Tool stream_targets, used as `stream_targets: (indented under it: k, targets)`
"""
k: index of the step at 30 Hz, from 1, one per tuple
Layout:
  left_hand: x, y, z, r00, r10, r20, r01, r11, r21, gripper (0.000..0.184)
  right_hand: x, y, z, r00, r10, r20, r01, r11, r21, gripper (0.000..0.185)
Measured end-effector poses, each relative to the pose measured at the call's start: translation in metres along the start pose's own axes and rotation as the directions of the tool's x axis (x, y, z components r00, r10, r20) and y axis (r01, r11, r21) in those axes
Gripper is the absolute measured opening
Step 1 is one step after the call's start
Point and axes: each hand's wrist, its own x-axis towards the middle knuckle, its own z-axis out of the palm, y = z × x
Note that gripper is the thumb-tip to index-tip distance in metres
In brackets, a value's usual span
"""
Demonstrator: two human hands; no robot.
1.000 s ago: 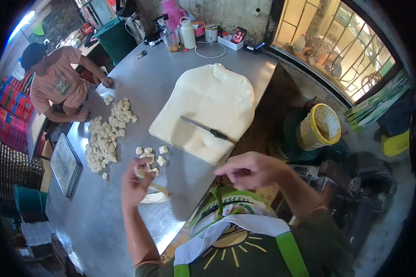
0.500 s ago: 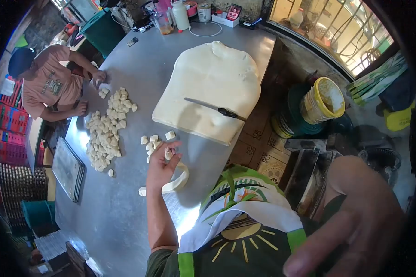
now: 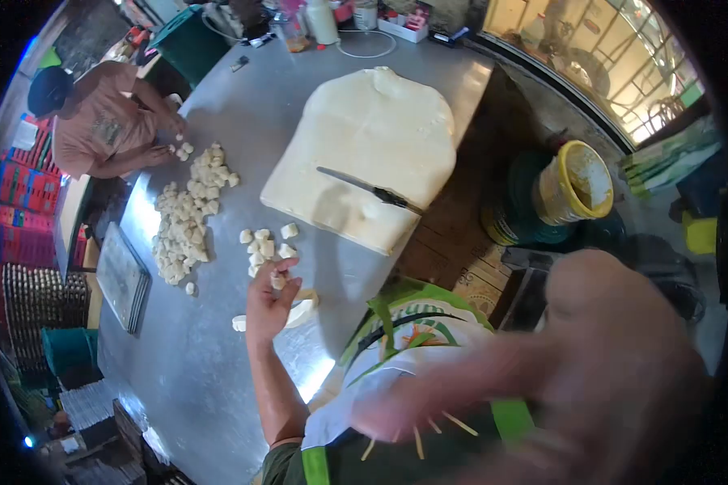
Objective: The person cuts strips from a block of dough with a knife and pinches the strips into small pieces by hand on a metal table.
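Note:
My left hand (image 3: 268, 311) is closed around a small piece of dough (image 3: 278, 281), held between thumb and fingers above the metal table. A curved strip of dough (image 3: 302, 310) lies beneath and beside that hand. Just beyond the fingertips sit several cut dough pieces (image 3: 260, 242). Close to the camera, my right hand (image 3: 623, 347) looms large and blurred in front of the apron; its finger state is smeared. Farther off, a big slab of dough (image 3: 364, 137) carries a knife (image 3: 368, 189) with a dark handle, lying flat on it.
A large heap of dough pieces (image 3: 182, 226) covers the table's left part. Stacked metal trays (image 3: 121, 279) lie at the left edge. Across from me, a co-worker (image 3: 105, 121) has both hands at the table. Buckets (image 3: 570, 186) stand off the table's right edge.
My right hand has swung left across the apron and is more blurred. My left hand still holds the dough piece and appears slightly lower left. The co-worker's hands have shifted.

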Motion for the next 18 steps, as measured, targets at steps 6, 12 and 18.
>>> stream_targets:
  k: [6, 12, 18]
  targets:
    - [-0.006, 0.014, 0.017, 0.995, -0.096, -0.033, 0.094, 0.993, -0.068, 0.036, 0.007, 0.022, 0.006, 0.991, -0.107, -0.083, 0.091, 0.981, -0.172, 0.051]
    - [-0.006, 0.029, 0.029, 0.938, -0.279, -0.205, 0.240, 0.951, -0.194, 0.043, -0.033, 0.066, -0.099, 0.609, 0.208, 0.765, -0.742, 0.490, 0.458, 0.067]
    - [-0.012, -0.001, 0.007, 0.986, 0.035, -0.161, -0.029, 0.999, 0.043, 0.051, -0.243, 0.078, -0.135, -0.342, 0.597, 0.725, -0.663, 0.393, -0.637, 0.056]
